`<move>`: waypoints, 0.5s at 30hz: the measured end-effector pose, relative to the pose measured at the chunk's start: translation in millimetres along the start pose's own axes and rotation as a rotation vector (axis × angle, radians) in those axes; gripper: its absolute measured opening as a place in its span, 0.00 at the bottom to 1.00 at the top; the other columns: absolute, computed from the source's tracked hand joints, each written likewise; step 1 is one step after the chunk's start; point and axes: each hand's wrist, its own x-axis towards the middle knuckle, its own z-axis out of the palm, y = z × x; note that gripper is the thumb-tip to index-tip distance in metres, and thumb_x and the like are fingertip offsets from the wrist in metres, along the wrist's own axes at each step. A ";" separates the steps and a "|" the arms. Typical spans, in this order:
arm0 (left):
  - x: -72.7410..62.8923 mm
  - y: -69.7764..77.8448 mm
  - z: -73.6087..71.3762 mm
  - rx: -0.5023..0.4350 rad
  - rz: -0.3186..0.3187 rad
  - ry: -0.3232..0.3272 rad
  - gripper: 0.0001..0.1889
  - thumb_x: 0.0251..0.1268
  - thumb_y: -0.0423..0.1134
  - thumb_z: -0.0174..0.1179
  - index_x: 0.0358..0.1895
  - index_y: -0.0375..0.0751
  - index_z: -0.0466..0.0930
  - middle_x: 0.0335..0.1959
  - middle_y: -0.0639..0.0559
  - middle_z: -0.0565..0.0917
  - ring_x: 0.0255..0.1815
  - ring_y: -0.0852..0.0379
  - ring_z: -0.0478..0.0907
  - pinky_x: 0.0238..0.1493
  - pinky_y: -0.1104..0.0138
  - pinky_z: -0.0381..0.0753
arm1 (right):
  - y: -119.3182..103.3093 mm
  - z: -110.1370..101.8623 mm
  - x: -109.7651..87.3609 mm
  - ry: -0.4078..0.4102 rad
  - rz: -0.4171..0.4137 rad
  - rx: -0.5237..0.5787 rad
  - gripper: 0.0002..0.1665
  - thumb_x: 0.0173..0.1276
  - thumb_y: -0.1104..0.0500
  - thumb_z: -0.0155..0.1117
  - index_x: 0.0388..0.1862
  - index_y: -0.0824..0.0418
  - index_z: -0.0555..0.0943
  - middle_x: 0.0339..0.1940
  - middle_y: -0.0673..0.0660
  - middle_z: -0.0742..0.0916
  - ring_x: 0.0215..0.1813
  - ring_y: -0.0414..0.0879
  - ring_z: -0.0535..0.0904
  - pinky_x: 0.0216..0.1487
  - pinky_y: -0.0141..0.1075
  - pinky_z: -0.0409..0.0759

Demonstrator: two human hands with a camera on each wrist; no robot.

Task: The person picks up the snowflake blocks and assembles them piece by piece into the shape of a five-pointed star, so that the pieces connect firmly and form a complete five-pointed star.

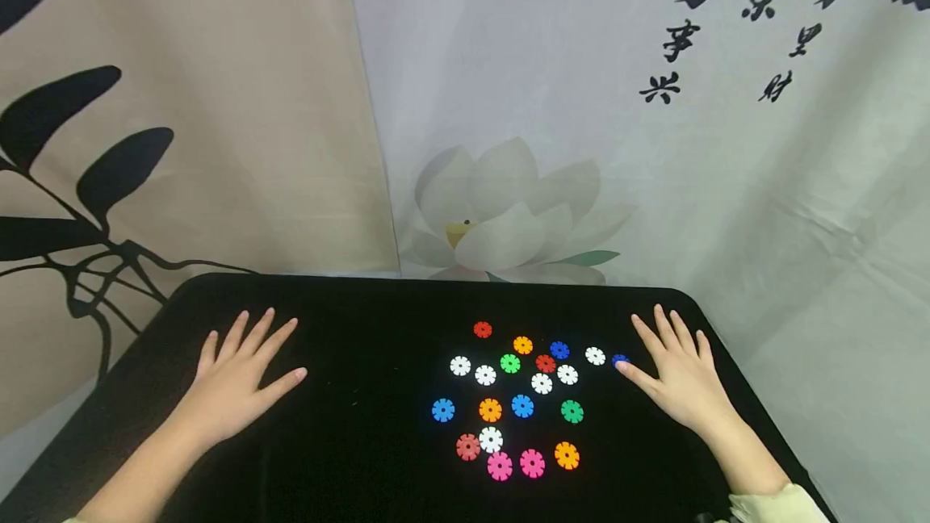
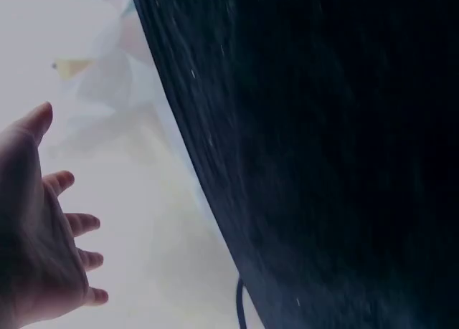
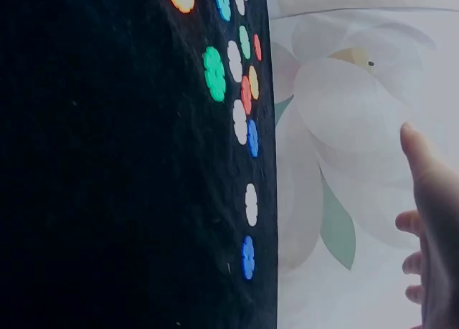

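Note:
Both hands are spread with straight fingers and hold nothing. The left hand [image 1: 236, 382] is over the left side of the black table, away from the discs. On the right, the other hand [image 1: 683, 378] has its thumb overlapping a dark blue notched disc [image 1: 620, 360] in the head view. Several flat notched plastic discs lie scattered between the hands, among them a white disc [image 1: 595, 356], a green disc [image 1: 571, 412], an orange disc [image 1: 567, 455] and a pink disc [image 1: 532, 463]. In the right wrist view, the right hand [image 3: 437, 221] appears beyond the table edge, apart from the blue disc [image 3: 248, 257].
The black table [image 1: 349, 361] has rounded far corners. Behind it hangs a pale cloth [image 1: 763, 200] printed with a lotus, dark leaves and characters. A pale sleeve [image 1: 777, 505] covers the right forearm near the table's right edge.

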 end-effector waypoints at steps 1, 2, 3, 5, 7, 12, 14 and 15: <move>0.0 5.0 0.5 -0.013 0.009 -0.003 0.40 0.68 0.61 0.49 0.77 0.49 0.47 0.75 0.32 0.46 0.73 0.32 0.30 0.62 0.36 0.20 | -1.1 0.6 -1.3 0.005 -0.003 0.003 0.48 0.67 0.33 0.54 0.75 0.59 0.56 0.75 0.69 0.53 0.76 0.63 0.38 0.67 0.65 0.32; 0.1 9.7 1.6 -0.027 0.019 -0.004 0.40 0.68 0.61 0.50 0.77 0.49 0.47 0.75 0.32 0.46 0.73 0.32 0.31 0.62 0.36 0.21 | -2.4 1.3 -2.4 0.010 -0.006 0.008 0.47 0.67 0.34 0.54 0.75 0.58 0.56 0.75 0.69 0.53 0.76 0.63 0.39 0.67 0.64 0.32; 0.1 14.5 2.8 -0.043 0.028 -0.006 0.39 0.68 0.61 0.50 0.77 0.49 0.48 0.75 0.32 0.47 0.73 0.32 0.32 0.62 0.36 0.22 | -3.8 2.1 -3.6 0.015 -0.010 0.017 0.47 0.67 0.34 0.55 0.75 0.59 0.57 0.75 0.69 0.53 0.76 0.63 0.39 0.67 0.64 0.32; 0.1 23.6 5.7 -0.077 0.046 -0.004 0.39 0.68 0.60 0.51 0.76 0.49 0.50 0.75 0.34 0.48 0.74 0.32 0.35 0.63 0.36 0.24 | -6.8 3.4 -5.6 0.026 -0.019 0.034 0.46 0.67 0.35 0.56 0.75 0.59 0.58 0.75 0.69 0.55 0.76 0.63 0.41 0.68 0.63 0.33; 0.0 32.3 9.1 -0.116 0.063 -0.002 0.38 0.68 0.60 0.51 0.76 0.49 0.52 0.74 0.35 0.50 0.74 0.33 0.38 0.64 0.35 0.27 | -10.1 5.0 -8.1 0.035 -0.026 0.054 0.45 0.66 0.36 0.57 0.74 0.60 0.60 0.75 0.70 0.56 0.75 0.64 0.43 0.68 0.62 0.34; 1.5 53.0 20.3 -0.231 0.095 0.003 0.36 0.67 0.59 0.54 0.74 0.50 0.56 0.74 0.38 0.54 0.73 0.34 0.43 0.65 0.35 0.33 | -19.4 9.1 -14.5 0.043 -0.027 0.117 0.43 0.66 0.38 0.59 0.72 0.60 0.63 0.73 0.70 0.59 0.74 0.64 0.48 0.69 0.62 0.37; 2.9 60.6 25.7 -0.274 0.103 0.000 0.36 0.66 0.59 0.54 0.73 0.50 0.58 0.74 0.39 0.55 0.73 0.35 0.43 0.64 0.34 0.36 | -23.2 11.2 -16.2 0.044 -0.023 0.140 0.42 0.66 0.39 0.60 0.71 0.60 0.64 0.73 0.70 0.61 0.74 0.65 0.49 0.69 0.62 0.39; 3.8 64.1 28.7 -0.293 0.106 0.000 0.36 0.66 0.59 0.55 0.73 0.50 0.59 0.73 0.40 0.56 0.73 0.35 0.44 0.64 0.33 0.38 | -25.2 12.3 -16.9 0.045 -0.022 0.150 0.42 0.65 0.39 0.61 0.71 0.60 0.65 0.73 0.70 0.61 0.73 0.65 0.50 0.69 0.62 0.39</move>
